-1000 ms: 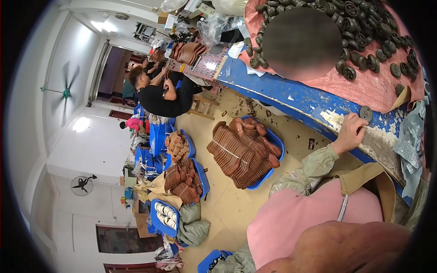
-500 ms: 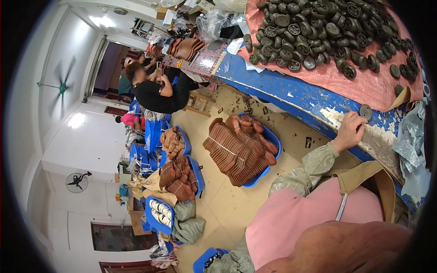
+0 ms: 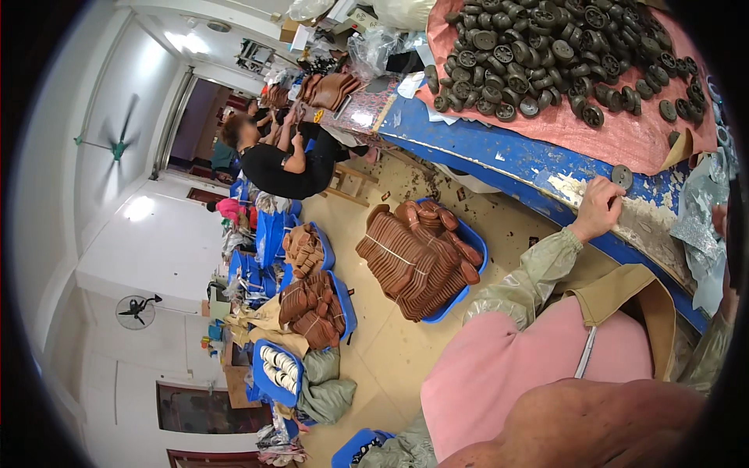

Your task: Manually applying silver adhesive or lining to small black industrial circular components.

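Reaching up and to the right with the left hand (image 3: 597, 209), in the right part of the frame, and resting it on the chipped edge of the blue bench (image 3: 499, 156). Keeping the fingers bent and drawn close together, with the tips lying against or just beside a single dark disc (image 3: 622, 176). Not showing clearly enough whether the disc is being pinched or only touched. Lying alone on the worn paint, apart from the rest, probably because it has been singled out for handling within easy reach.

Hiding the right hand at the dark right rim, with only a pale green sleeve (image 3: 702, 351) showing there, so the state of that grip cannot be told.

Piling many more dark discs (image 3: 546, 47) along the top of the frame on a reddish cloth (image 3: 624, 140), likely spread there to keep the heap from rolling off. Crumpling a sheet of silvery film (image 3: 702, 218) at the right end of the bench.

Standing in the middle of the frame on the floor, a blue tub (image 3: 474, 242) stacked with brown soles (image 3: 413, 261), laid in tidy rows, seemingly to hold many at once. Sitting in the upper left, well apart, another person in a black top (image 3: 281, 168), bending over a further bench.
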The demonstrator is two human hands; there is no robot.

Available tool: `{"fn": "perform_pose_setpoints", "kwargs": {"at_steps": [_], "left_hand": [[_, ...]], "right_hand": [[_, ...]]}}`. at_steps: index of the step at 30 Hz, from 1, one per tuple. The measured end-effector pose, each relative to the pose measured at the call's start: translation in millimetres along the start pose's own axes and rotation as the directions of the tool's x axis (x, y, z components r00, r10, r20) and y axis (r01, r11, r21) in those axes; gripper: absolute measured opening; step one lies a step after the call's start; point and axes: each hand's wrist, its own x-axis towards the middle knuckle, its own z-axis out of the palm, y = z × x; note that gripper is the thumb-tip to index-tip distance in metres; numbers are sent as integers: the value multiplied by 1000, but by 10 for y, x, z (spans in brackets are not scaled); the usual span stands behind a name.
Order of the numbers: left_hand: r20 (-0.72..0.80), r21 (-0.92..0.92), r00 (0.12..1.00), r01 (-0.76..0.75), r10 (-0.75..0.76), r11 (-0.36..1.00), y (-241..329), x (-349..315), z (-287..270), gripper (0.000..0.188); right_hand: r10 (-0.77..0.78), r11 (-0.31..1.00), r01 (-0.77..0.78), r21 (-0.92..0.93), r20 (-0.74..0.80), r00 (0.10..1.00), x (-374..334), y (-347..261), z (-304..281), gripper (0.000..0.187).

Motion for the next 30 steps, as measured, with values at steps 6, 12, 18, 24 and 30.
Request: {"fn": "perform_pose_setpoints", "kwargs": {"at_steps": [6, 12, 18, 24, 30], "left_hand": [[63, -27, 997, 40, -38, 999, -32, -45, 36, 7], [8, -18, 1000, -5, 5, 1000, -46, -42, 47, 9], [22, -18, 1000, 22, -22, 1000, -107, -62, -12, 8], [22, -67, 1000, 0, 2, 998, -32, -68, 122, 8], [1, -67, 1000, -7, 7, 998, -88, -79, 68, 9]], "right_hand": [[279, 910, -244, 335, -58, 959, -518, 243, 109, 20], [87, 977, -101, 187, 83, 993, -619, 407, 487, 16], [60, 965, -108, 240, 197, 979, -618, 262, 801, 17], [114, 960, -158, 230, 195, 974, -713, 99, 860, 18], [141, 959, -200, 202, 270, 952, -622, 124, 1092, 18]]}}
